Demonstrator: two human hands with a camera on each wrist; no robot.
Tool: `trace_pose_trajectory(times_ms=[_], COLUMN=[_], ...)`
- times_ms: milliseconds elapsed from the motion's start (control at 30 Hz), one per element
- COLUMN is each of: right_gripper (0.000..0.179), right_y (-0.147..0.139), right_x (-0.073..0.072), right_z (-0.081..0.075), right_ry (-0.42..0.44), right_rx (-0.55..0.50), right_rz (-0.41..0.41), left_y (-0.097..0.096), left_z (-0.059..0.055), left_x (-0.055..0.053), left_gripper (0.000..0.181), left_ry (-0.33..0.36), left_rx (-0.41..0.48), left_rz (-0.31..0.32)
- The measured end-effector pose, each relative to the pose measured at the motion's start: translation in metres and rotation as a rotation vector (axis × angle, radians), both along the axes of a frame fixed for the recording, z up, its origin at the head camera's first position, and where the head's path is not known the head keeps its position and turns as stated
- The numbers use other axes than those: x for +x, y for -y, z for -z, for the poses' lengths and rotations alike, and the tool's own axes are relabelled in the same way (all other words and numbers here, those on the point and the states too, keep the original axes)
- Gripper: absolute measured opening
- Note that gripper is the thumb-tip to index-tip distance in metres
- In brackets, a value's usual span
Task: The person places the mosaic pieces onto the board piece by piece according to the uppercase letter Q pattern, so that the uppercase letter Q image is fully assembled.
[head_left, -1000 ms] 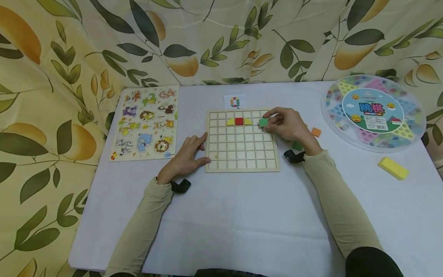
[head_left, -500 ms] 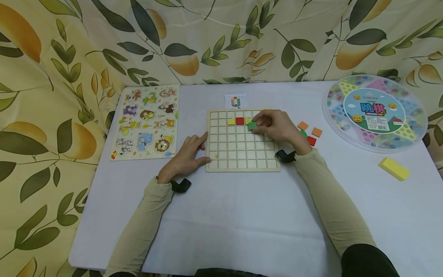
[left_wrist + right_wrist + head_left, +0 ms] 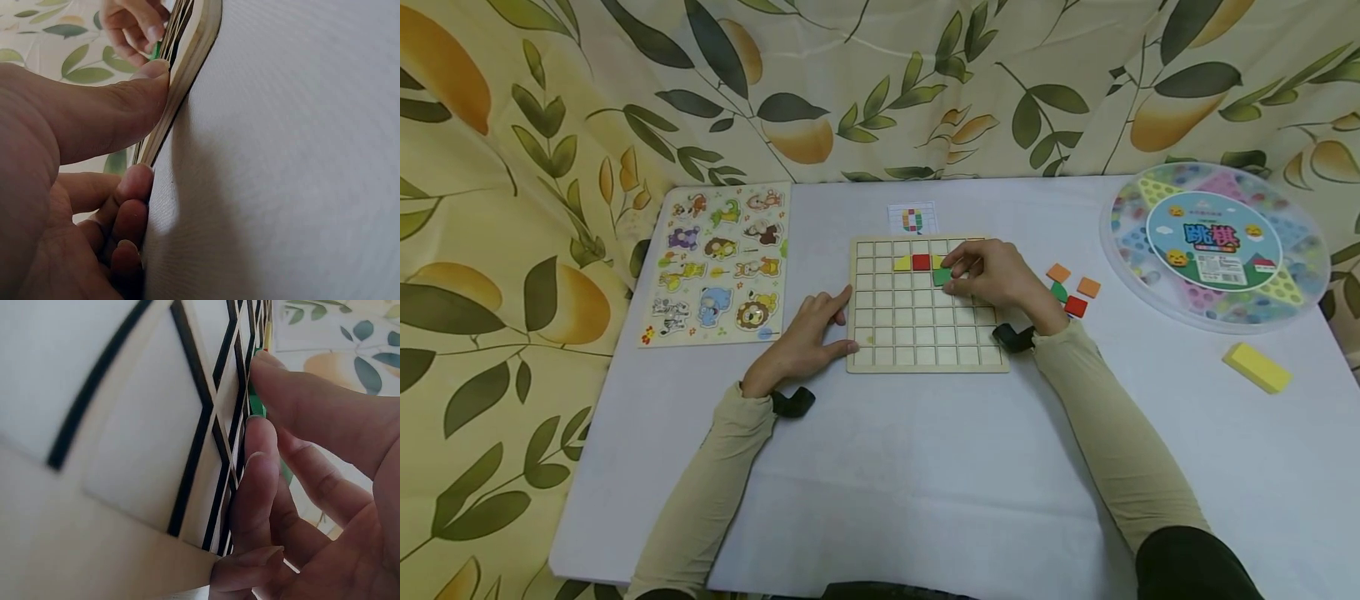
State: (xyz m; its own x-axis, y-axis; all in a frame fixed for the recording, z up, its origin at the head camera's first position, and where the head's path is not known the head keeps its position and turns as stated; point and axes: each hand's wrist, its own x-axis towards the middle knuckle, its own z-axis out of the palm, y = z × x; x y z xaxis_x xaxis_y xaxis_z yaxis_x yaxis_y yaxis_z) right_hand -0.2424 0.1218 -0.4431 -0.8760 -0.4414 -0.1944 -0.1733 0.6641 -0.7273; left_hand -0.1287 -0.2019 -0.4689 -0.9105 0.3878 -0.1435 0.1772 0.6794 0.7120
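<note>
A wooden grid board [image 3: 902, 333] lies on the table, with a red tile [image 3: 921, 262] between two yellow tiles [image 3: 902, 264] in an upper row. My right hand [image 3: 996, 275] pinches a green tile [image 3: 942, 277] at a square just below the right-hand yellow tile. In the right wrist view, the thumb and a fingertip meet at the green tile [image 3: 257, 403], which they partly hide. My left hand [image 3: 805, 337] rests at the board's left edge, its thumb and index finger touching the rim. The left wrist view shows that thumb [image 3: 119, 112] against the wooden edge.
Right of the board lie loose tiles: two orange [image 3: 1058, 272], one red [image 3: 1076, 307] and one green [image 3: 1059, 292]. Farther right are a round clear game box [image 3: 1213, 246] and a yellow block [image 3: 1257, 367]. A pattern card [image 3: 912, 218] lies behind the board; an animal-picture board [image 3: 715, 267] lies left.
My right hand has moved left over the board, bringing the green tile down to a square below the right-hand yellow tile. The loose tiles at right came into view. My left hand stays put.
</note>
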Motion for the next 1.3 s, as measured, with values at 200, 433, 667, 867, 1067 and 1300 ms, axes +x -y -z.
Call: trace_pose_trajectory(times_ms=[200,433,667,867,1067,1300], right_gripper=[0.028,0.020,0.022,0.023,0.023,0.027], right_y=[0.001,0.002,0.001,-0.017,-0.048,-0.078], right_x=[0.001,0.001,0.001,0.003,0.009,0.015], right_z=[0.000,-0.001,-0.004,-0.011,-0.027,-0.034], right_ry=[-0.013,-0.041,-0.026,-0.055,-0.092,-0.094], right_rx=[0.006,0.024,0.019,0.023,0.052,0.122], right_rz=[0.002,-0.003,-0.018,-0.018,0.038,0.064], left_y=[0.000,-0.001,-0.001,-0.001,-0.001,-0.002], left_z=[0.000,-0.001,-0.001,0.000,-0.001,-0.001], left_x=[0.000,0.000,0.000,0.000,0.001,0.001], left_gripper=[0.092,0.091,0.092,0.092,0.091,0.091], left_ry=[0.001,0.003,0.002,-0.003,0.007,0.003], left_rx=[0.005,0.007,0.007,0.007,0.003,-0.002], left_rz=[0.000,-0.007,-0.012,-0.001,-0.003,-0.003])
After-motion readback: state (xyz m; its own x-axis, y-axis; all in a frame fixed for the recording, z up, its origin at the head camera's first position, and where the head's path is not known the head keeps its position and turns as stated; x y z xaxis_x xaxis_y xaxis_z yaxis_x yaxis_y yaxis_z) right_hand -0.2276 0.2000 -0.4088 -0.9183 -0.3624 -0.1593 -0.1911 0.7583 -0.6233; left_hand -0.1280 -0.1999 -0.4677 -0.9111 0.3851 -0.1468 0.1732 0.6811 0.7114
